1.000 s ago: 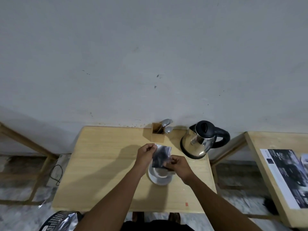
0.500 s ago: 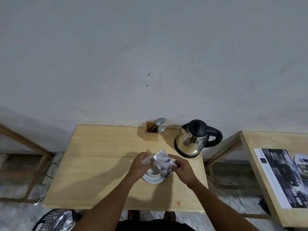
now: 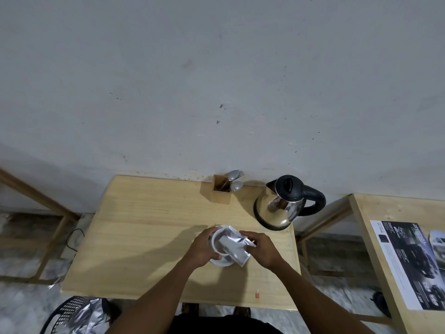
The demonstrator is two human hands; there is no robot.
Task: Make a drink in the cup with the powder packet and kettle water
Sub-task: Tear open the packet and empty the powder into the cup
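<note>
A: Which item here is the largest, and how would it handle?

B: The kettle (image 3: pixel 280 206), a polished steel body with black lid and black loop handle, standing at the far right of the table (image 3: pixel 144 225). It is judged heavy if filled, rigid, and slick on its metal wall, possibly hot; the handle on its right side is the place to hold.

A: And the cup (image 3: pixel 218 239)?

B: White, on a white saucer (image 3: pixel 222 261), near the table's middle. Probably ceramic: stiff, breakable, light enough to slide. The left hand (image 3: pixel 204 249) is wrapped around its left wall, steadying it.

A: The packet (image 3: pixel 234 247)?

B: A silver foil sachet, creased and reflective, tilted across the cup's mouth. It is judged very light, limp and slippery, so an edge pinch suits it. The right hand (image 3: pixel 261 249) is closed on its right edge, thumb and fingers pinching. Whether powder is falling cannot be told.

A: Smallest?

B: Spoons (image 3: pixel 233 178) in a wooden holder (image 3: pixel 220 191) at the far edge, just left of the kettle; thin, stiff, taken by the bowl ends that stick up.
</note>
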